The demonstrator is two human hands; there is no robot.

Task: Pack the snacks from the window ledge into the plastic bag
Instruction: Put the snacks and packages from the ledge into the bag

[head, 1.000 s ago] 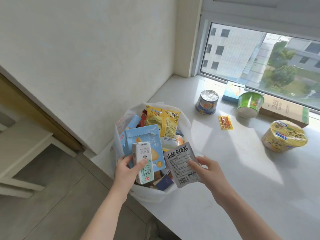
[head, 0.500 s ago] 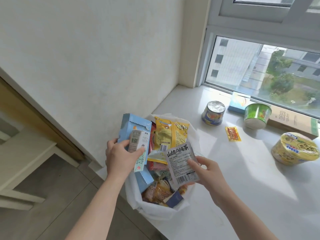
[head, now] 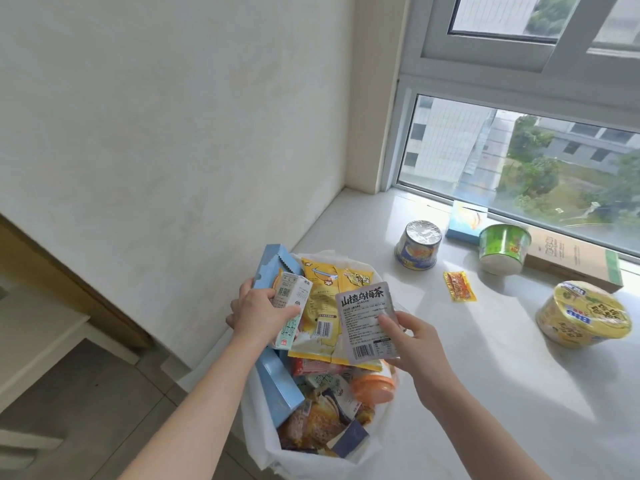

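A white plastic bag [head: 263, 441] hangs at the ledge's near corner, stuffed with several snack packs. My left hand [head: 258, 313] grips a small white drink carton [head: 292, 306] together with a tall light-blue box [head: 273, 268] above the bag's left side. My right hand [head: 412, 337] pinches a grey sachet with black lettering [head: 367, 320] over the bag's mouth. Yellow snack bags [head: 323, 296] stand upright between both hands. On the ledge lie a foil-topped can [head: 417, 245], a small orange sauce packet [head: 459, 285], a green cup [head: 504, 247] and a yellow noodle bowl [head: 583, 318].
A white window ledge [head: 485, 393] runs to the window at the back. A flat blue box [head: 464, 221] and a long brown carton [head: 575, 259] lie along the window frame. A white wall rises on the left; a pale shelf [head: 38, 337] and grey floor lie below left.
My left hand has lifted the drink carton and the blue box up out of the bag. The yellow bags now stand higher. My right hand keeps the grey sachet over the bag.
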